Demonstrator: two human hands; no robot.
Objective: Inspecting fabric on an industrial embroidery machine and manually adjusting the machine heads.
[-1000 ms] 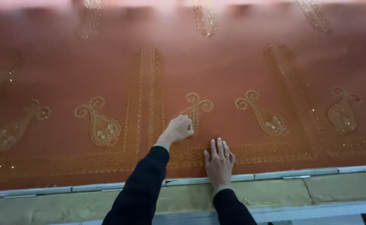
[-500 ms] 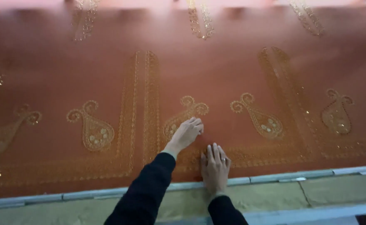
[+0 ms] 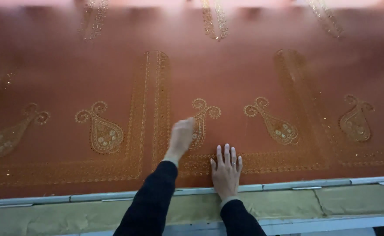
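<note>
a wide rust-orange cloth (image 3: 244, 74) is lying stretched flat across the whole view, its near edge running along a pale metal frame rail (image 3: 288, 186) with a band of yellowish padding (image 3: 354, 199) just below it. the left hand (image 3: 181, 137) is hovering over or brushing the cloth at the base of the middle paisley motif (image 3: 200, 118); it is blurred, the fingers look loosely curled together, and i cannot tell whether that grip is pinching anything. the right hand (image 3: 226, 170) is lying flat on the cloth just inside the rail, fingers spread apart and pressing down on the gold border band (image 3: 279, 161), holding nothing; a ring is showing on one finger. both arms are wearing dark sleeves (image 3: 150, 205). judging by how things lie, the decoration looks largely laid down already: the gold beadwork is filling the left paisley (image 3: 100, 131), the right paisley (image 3: 273, 124), a further one near the right edge (image 3: 354, 122), the tall double column (image 3: 155, 100) and the long border. the work in hand is seeming to be close checking or touching up at the middle motif, which looks thinner than its neighbours, though the blur is hiding its detail. the far strip of cloth at the top is washed out by light, so how complete the motifs there are cannot be told.
</note>
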